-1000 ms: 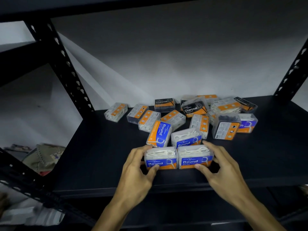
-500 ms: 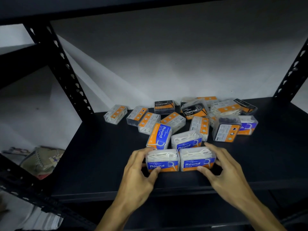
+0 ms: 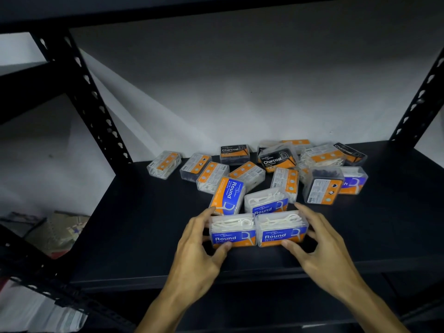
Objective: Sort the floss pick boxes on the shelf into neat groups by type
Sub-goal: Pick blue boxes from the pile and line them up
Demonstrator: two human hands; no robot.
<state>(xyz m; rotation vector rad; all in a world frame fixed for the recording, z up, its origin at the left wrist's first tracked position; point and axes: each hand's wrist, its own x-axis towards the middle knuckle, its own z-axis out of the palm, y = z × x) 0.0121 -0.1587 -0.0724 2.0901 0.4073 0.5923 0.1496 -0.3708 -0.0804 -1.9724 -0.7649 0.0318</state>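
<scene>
Two clear boxes labelled "Round" in blue and orange stand side by side near the front of the black shelf [image 3: 144, 236]. My left hand [image 3: 199, 251] grips the left Round box [image 3: 231, 230], thumb at its front, fingers at its left side. My right hand [image 3: 319, 246] grips the right Round box [image 3: 281, 228] in the same way. Behind them a third Round box [image 3: 266, 200] lies flat and a fourth Round box [image 3: 228, 194] stands on end. Black Charcoal boxes [image 3: 276, 157] and other clear boxes [image 3: 322, 185] lie jumbled toward the back.
Perforated black uprights rise at the left [image 3: 96, 116] and right [image 3: 420, 97]. A pale wall closes the back. Loose boxes [image 3: 164, 163] reach toward the back left. A neighbouring lower shelf on the left holds bags and papers [image 3: 55, 229].
Both hands stay on the two front Round boxes, which have shifted slightly back toward the pile. The view has tilted a little.
</scene>
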